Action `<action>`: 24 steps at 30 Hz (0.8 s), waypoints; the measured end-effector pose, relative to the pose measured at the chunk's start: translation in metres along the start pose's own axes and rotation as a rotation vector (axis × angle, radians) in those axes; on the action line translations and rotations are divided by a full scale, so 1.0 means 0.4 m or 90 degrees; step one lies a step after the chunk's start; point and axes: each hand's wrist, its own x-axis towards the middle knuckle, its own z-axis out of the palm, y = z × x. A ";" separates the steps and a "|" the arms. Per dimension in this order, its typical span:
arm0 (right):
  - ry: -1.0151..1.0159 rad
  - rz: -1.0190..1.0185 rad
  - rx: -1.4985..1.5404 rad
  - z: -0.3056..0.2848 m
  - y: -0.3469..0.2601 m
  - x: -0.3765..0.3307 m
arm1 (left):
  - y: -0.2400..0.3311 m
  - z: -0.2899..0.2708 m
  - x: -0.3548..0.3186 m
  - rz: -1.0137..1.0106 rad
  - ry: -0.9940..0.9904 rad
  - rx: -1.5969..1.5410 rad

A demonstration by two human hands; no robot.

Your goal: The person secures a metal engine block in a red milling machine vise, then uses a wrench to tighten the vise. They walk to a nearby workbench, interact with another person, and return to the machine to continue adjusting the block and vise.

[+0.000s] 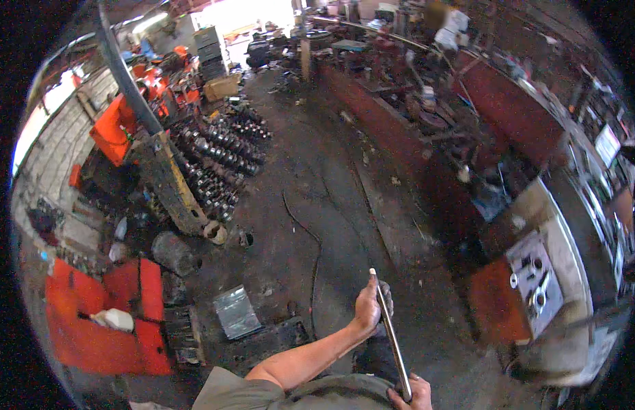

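Observation:
A long, slim metal bar [395, 340] slants in front of my body, its pale tip pointing forward. My left hand [368, 309] is closed round it just below that tip, thumb along the bar. At the near end, by the lower edge of the view, the fingers of my right hand [416, 395] are wrapped round the bar. A dark grey shape behind my left hand is too unclear to name.
Rows of crankshafts [222, 154] lie at the left, beside a leaning post [170, 174]. Nearer are red metal panels [102, 348] and a shiny flat sheet [237, 312]. A dark cable [317, 253] crosses the floor. Machinery [433, 116] and a bench with metal parts [536, 273] line the right.

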 end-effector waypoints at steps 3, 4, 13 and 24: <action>-0.048 -0.030 0.008 -0.062 0.097 0.249 | 0.092 0.036 0.216 0.052 0.031 -0.067; -0.078 -0.051 0.012 -0.093 0.117 0.342 | 0.130 0.050 0.278 0.065 0.044 -0.067; -0.208 -0.080 0.018 -0.116 0.240 1.213 | 0.567 0.094 0.935 0.150 0.126 -0.098; -0.150 -0.025 0.090 -0.042 0.333 2.137 | 1.142 0.133 1.726 0.091 0.090 -0.094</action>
